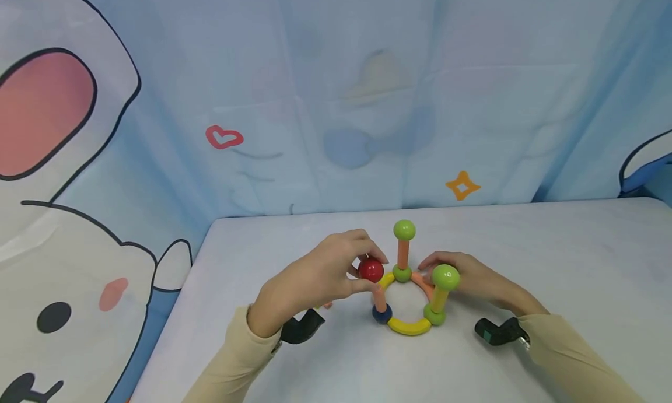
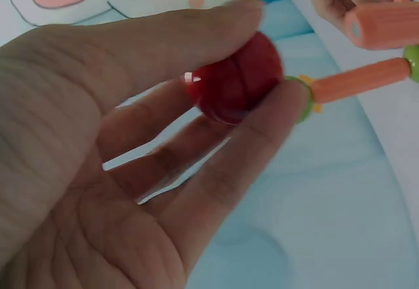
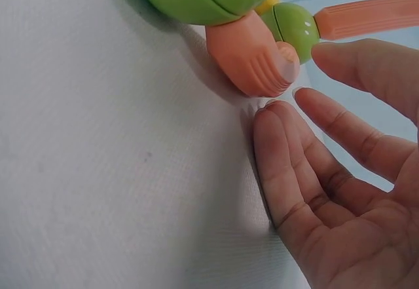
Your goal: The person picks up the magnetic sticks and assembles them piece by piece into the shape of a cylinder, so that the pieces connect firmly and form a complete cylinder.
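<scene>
My left hand (image 1: pixel 322 272) pinches a red ball (image 1: pixel 371 270) between thumb and fingers, just above a short orange rod (image 1: pixel 379 298). That rod stands upright in a dark blue ball (image 1: pixel 382 314), part of a toy ring of curved yellow pieces (image 1: pixel 409 327), an orange curved piece (image 1: pixel 422 284) and green balls. Two more rods rise from the ring, orange (image 1: pixel 403 254) and yellow (image 1: pixel 439 301), each topped by a green ball. With loosely bent fingers, my right hand (image 1: pixel 475 277) lies beside the orange curve (image 3: pixel 245 53); contact is hard to tell.
The ring sits on a white-covered table (image 1: pixel 551 257). Small orange and yellow parts (image 1: pixel 328 305) show partly behind my left wrist. A blue printed curtain (image 1: pixel 315 100) hangs along the back edge. Black wrist cameras (image 1: pixel 303 327) sit under both wrists.
</scene>
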A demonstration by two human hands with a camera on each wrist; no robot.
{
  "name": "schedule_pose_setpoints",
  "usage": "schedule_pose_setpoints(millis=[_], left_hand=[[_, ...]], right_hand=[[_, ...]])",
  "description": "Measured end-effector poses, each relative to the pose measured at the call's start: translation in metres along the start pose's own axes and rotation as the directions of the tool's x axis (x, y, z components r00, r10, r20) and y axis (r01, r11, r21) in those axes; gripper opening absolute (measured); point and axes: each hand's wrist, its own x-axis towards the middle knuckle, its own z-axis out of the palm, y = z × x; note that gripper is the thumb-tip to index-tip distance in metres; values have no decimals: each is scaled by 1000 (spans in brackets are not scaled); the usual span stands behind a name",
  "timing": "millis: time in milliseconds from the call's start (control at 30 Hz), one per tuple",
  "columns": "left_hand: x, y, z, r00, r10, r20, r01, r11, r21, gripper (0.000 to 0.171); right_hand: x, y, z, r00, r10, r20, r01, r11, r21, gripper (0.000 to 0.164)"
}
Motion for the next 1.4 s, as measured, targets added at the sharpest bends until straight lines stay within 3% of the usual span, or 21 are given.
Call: schedule_pose_setpoints(millis=[267, 500, 733, 1233, 1400], left_hand=[[2, 9, 10, 998, -28, 53, 21, 992, 121, 29], [5, 9, 16, 994, -77, 74, 66, 987, 146, 28], [8, 8, 20, 993, -83, 78, 67, 979, 193, 29], [8, 4, 23, 993, -95, 71, 81, 981, 174, 31], [5, 3, 23, 993, -98, 61, 87, 982, 168, 41]], right_hand=[[1, 2, 1, 1000, -20, 3, 20, 1000, -2, 29], [0, 5, 1, 1000, -24, -2, 24, 1000, 0, 26], [0, 6, 1, 999, -30, -10, 30, 1000, 2, 27], [-1, 5, 3, 999, 12, -36, -12, 1000, 0, 28], [-1, 6, 4, 999, -3, -47, 3, 1000, -8, 28]])
